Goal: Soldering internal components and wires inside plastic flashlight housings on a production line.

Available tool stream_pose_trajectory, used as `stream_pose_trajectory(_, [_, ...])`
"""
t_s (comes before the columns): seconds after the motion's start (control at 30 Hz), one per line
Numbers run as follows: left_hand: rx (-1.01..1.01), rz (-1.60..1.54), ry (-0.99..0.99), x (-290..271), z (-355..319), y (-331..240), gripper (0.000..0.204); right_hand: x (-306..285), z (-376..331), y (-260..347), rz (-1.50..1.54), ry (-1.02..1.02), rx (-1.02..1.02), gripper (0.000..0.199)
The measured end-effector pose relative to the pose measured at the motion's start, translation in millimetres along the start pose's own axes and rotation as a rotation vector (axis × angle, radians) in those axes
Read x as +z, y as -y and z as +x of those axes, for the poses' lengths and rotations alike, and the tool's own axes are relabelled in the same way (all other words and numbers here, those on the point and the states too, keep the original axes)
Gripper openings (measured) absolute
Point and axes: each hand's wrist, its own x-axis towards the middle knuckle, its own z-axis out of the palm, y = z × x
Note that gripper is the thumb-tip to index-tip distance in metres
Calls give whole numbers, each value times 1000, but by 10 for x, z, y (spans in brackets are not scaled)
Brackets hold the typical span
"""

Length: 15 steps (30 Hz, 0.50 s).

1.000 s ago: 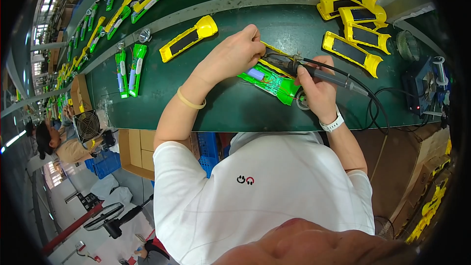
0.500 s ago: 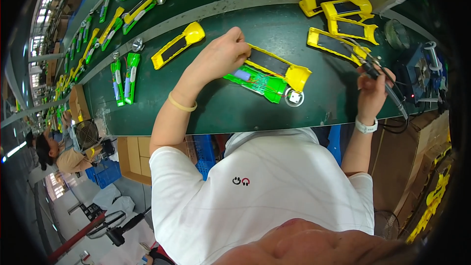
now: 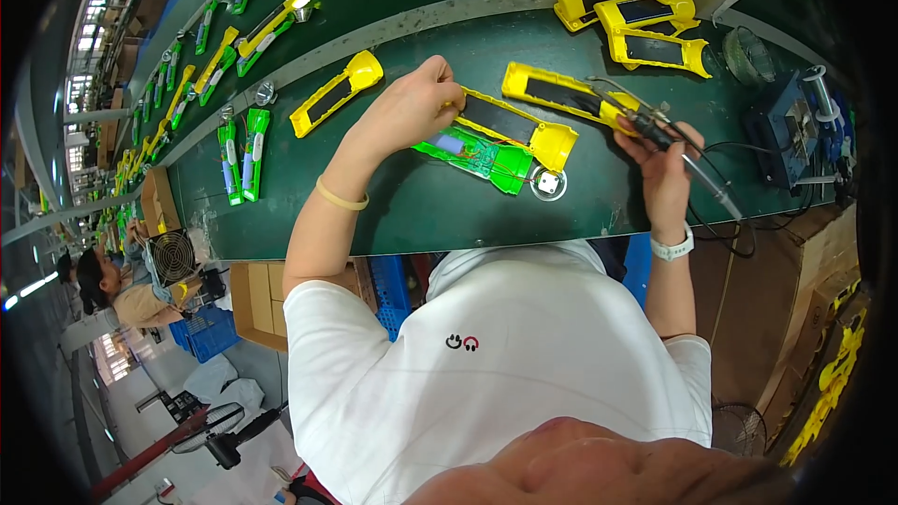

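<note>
My left hand [image 3: 416, 108] is closed at the left end of a yellow flashlight half-shell [image 3: 500, 120] with a dark panel inside. Against that shell's near side lies a green half-shell [image 3: 510, 173] with a blue-violet battery, a circuit board and thin red wires. A round clear lamp head [image 3: 548, 183] sits at its right end. In my right hand [image 3: 664, 164] is a soldering iron [image 3: 652, 131] with a dark grip and a trailing cable. Its front end overlaps another yellow half-shell [image 3: 552, 93], which the right fingers also seem to touch.
One yellow half-shell [image 3: 337, 93] and two green half-shells [image 3: 253, 154] lie to the left. Several yellow shells [image 3: 645, 14] are piled at the back right. A blue soldering unit with a solder spool [image 3: 816, 84] stands at the right. Beyond a metal rail [image 3: 440, 21] are more green and yellow pieces.
My right hand has moved left with the soldering iron, and the yellow half-shell beneath it has slid left too. My left hand stays at the other yellow shell.
</note>
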Motion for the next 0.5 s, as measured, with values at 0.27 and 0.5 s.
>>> stream_pose_trajectory(0.27, [-12, -87, -174, -124, 54, 125, 19, 134, -139, -18, -70, -57, -10, 33])
stream_pose_trajectory(0.5, [310, -69, -153, -82, -19, 295, 18, 197, -94, -77, -91, -119, 33, 31])
